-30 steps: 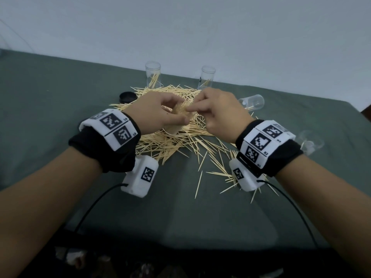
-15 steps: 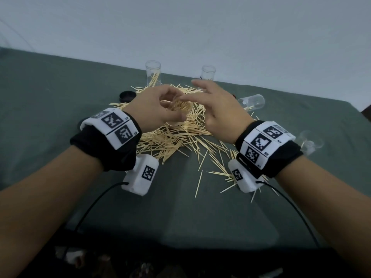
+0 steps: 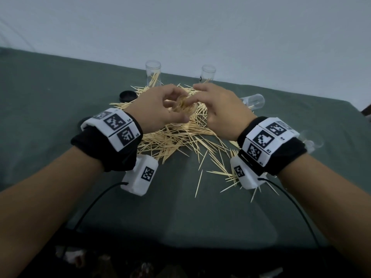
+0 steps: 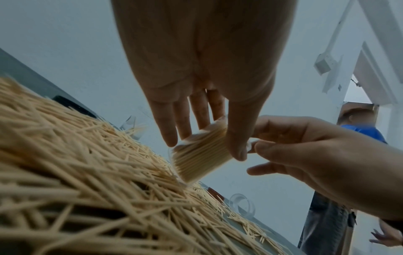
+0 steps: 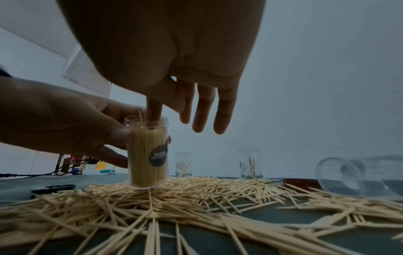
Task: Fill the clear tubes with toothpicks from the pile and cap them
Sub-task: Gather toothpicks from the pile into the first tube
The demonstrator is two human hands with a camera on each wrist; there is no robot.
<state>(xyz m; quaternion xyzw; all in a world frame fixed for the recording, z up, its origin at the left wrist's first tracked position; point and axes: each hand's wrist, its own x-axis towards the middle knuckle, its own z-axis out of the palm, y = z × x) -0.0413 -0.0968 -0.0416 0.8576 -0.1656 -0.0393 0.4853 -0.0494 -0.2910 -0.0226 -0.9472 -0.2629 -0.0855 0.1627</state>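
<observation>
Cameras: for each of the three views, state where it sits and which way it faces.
Head: worn on the head, facing forward and down at the table; shows both forearms, left hand and right hand.
Left wrist: under the left wrist, facing along its fingers over the toothpick pile.
Right wrist: under the right wrist, low, facing the far wall; its forefinger dips into the filled tube.
Shared: all three show the filled tube gripped by the left hand.
</observation>
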